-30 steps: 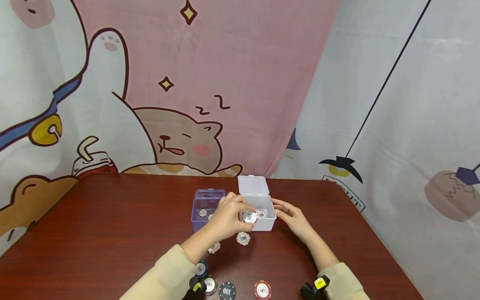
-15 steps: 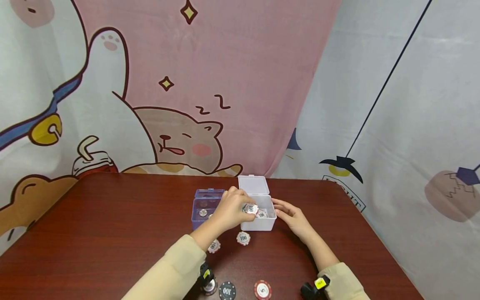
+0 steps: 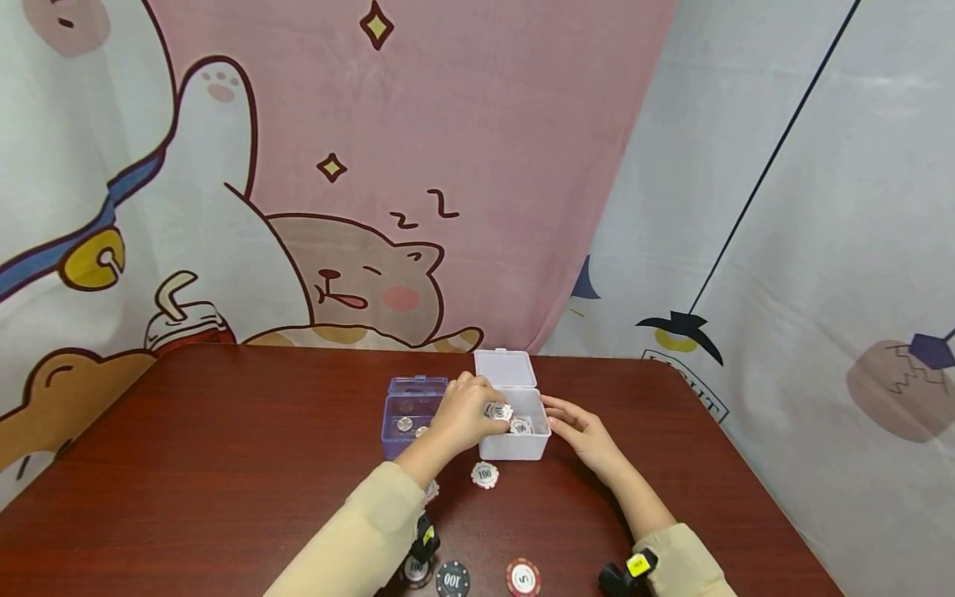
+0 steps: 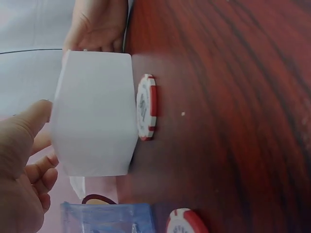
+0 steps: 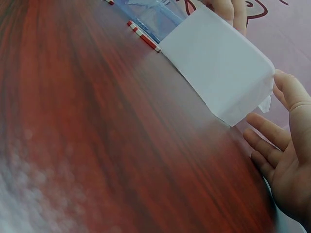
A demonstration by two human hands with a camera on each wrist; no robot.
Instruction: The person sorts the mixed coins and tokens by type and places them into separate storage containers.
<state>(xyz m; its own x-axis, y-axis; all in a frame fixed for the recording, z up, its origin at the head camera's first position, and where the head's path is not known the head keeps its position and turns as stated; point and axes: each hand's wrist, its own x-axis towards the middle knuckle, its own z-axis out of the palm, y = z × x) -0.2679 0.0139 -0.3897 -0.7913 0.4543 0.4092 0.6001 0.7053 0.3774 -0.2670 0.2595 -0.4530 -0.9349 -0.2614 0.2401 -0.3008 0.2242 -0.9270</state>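
Note:
My left hand point(image 3: 464, 414) pinches a white poker chip point(image 3: 499, 411) at the left side of the open white box point(image 3: 515, 448), its fingertips at the opening. Another white chip point(image 3: 521, 426) marked 100 lies inside that box. In the left wrist view the box wall hides the held chip. At the box's right side is my right hand point(image 3: 585, 433), its fingers fairly straight and resting against the wall; in the right wrist view the thumb point(image 5: 286, 87) is at the rim. A red-and-white chip point(image 3: 485, 475) lies on the table just before the box.
Left of the white box stands an open blue see-through box point(image 3: 393, 448) with small round pieces inside. Nearer me lie a dark chip point(image 3: 452, 579), a red chip point(image 3: 523, 577) and another chip point(image 3: 415, 570) partly under my left wrist. A patterned cloth point(image 3: 522, 166) hangs behind the table.
My left hand has moved forward and slightly up with the chip, from the white box's front edge to over its opening. The right hand stays at the box's side.

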